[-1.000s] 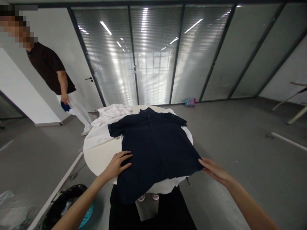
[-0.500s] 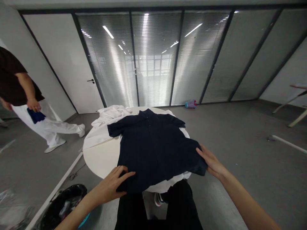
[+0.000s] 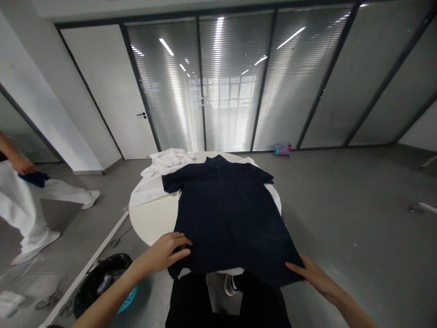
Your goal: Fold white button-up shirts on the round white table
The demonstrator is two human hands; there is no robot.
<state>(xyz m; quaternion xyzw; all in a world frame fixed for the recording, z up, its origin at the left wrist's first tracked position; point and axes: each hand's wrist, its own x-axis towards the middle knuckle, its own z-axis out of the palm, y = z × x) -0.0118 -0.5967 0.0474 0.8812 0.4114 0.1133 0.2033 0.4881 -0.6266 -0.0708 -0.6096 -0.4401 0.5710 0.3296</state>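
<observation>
A dark navy short-sleeved shirt (image 3: 227,218) lies spread over a round table (image 3: 150,223), collar at the far side, its lower hem hanging past the near edge above my legs. My left hand (image 3: 169,250) is at the shirt's lower left side, fingers curled on the cloth with the thumb on top. At the lower right corner, my right hand (image 3: 309,271) pinches the hem, thumb above and the other fingers mostly hidden beneath, and holds it stretched outward. White cloth (image 3: 145,191) lies under the shirt, bunched up at the far left of the table.
A black-lined bin (image 3: 102,278) stands on the floor at lower left, near a white floor strip (image 3: 109,241). Further left a person in white trousers (image 3: 20,205) holds dark blue cloth (image 3: 36,178). A blue and pink basket (image 3: 282,149) lies by the glass wall.
My right hand has moved down and nearer me, pulling the shirt's right hem corner straight where it was folded up. The view has shifted left; the person at left has moved toward the frame edge.
</observation>
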